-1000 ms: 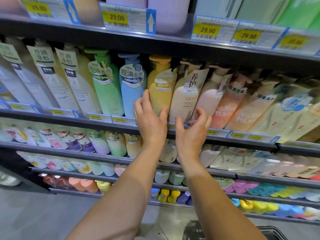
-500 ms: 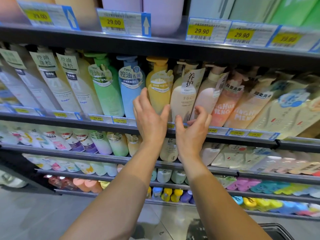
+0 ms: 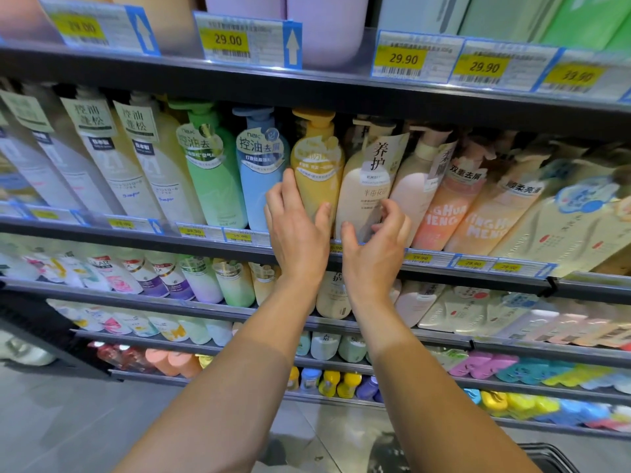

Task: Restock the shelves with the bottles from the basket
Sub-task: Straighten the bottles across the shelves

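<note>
A yellow pump bottle stands on the middle shelf between a blue pump bottle and a cream pump bottle. My left hand grips the yellow bottle low down, fingers on its left side and thumb across its front. My right hand curls round the bottom of the cream bottle, thumb at the left and bent fingers at the right. A dark basket rim shows at the bottom right corner; its contents are hidden.
The same shelf is packed with a green pump bottle, white bottles to the left and peach and beige bottles to the right. The shelf above hangs close over the pump heads. Lower shelves hold smaller bottles and pouches. Grey floor lies below.
My right hand's fingers have curled in tighter round the base of the cream bottle. My left hand stays on the yellow bottle, and both bottles stay on the shelf.
</note>
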